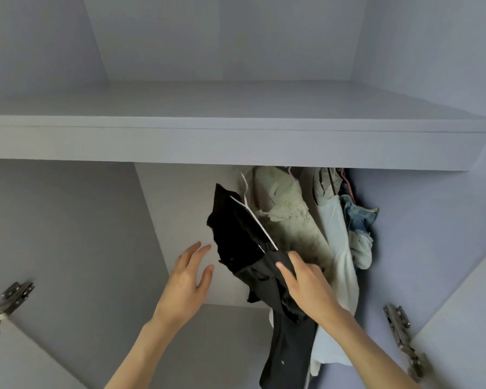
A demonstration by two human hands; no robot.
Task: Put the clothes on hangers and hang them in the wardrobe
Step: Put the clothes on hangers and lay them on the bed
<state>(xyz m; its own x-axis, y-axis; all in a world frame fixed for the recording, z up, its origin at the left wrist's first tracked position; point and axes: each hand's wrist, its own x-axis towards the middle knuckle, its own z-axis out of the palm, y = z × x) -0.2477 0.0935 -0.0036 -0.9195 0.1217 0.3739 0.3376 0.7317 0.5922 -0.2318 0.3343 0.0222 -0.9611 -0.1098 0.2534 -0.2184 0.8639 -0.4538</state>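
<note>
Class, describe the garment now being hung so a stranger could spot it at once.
Look under the wide grey wardrobe shelf, at the row of hanging clothes. The black garment on a thin white hanger sits leftmost, gripped by the right hand; its neighbours are pale green, light blue and denim.

Inspector A: Wardrobe interior (pixel 68 220), pale lilac, one shelf (pixel 236 141) across the top. Door hinges at lower left (pixel 10 300) and lower right (pixel 399 324).

Inspector B: Hands?

Inspector A: Right hand (pixel 306 284) grips a black garment (pixel 236 240) on a white hanger (pixel 253 217), hook raised toward the shelf underside. Left hand (pixel 187 279) is spread, fingers straight, just left of the garment, not touching.

Inspector B: Hung already?

Inspector A: To the right, a pale green shirt (pixel 286 209), a light blue garment (pixel 334 234), denim (pixel 358 217). Rail hidden.
</note>
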